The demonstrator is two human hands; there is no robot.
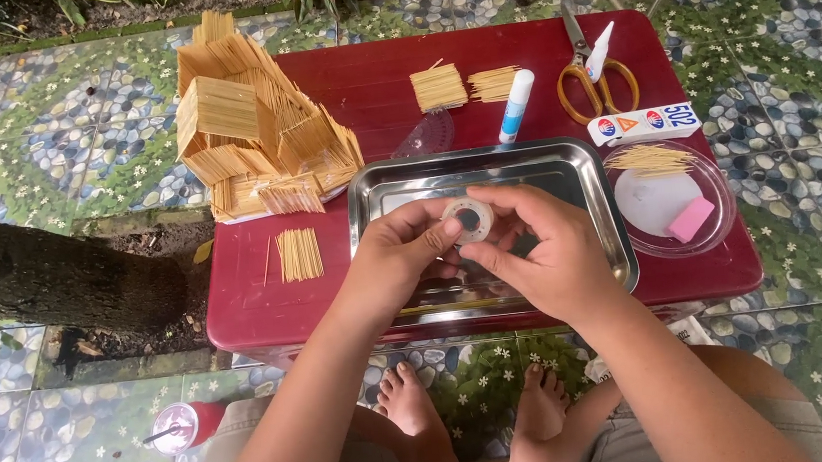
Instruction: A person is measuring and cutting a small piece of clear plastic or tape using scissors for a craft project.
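Together, hands (478,250) around tape roll (468,219)

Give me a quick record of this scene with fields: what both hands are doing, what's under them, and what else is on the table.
left hand: grips the roll of clear tape on its left side
right hand: fingers on the same roll, from the right
under hands: steel tray
table: red table
left of tray: toothpick structure, loose toothpick bundle
behind tray: glue stick, scissors, clear protractor
right of tray: clear bowl with pink eraser
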